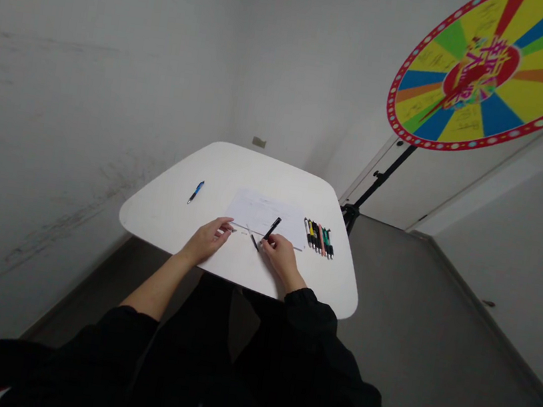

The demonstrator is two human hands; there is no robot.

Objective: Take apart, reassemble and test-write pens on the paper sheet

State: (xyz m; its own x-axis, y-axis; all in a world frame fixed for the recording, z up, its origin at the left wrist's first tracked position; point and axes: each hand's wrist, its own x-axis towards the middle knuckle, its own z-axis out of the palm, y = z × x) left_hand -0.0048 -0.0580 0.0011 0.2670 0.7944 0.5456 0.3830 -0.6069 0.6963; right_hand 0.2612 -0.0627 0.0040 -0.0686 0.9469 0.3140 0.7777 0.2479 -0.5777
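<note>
My right hand (280,256) is closed on a black pen (270,230) that points away from me over a white sheet of paper (264,214). My left hand (209,238) is curled, its fingertips pinching a small thin part I cannot make out. Between the hands lies a thin dark piece (252,238), perhaps a pen refill. All of this rests on the small white table (234,178).
A blue pen (196,191) lies alone at the table's left. Several pens of different colours (318,238) sit in a row at the right. A colourful prize wheel (497,70) on a black stand (372,187) rises beyond the table's right side. Grey walls enclose the left and back.
</note>
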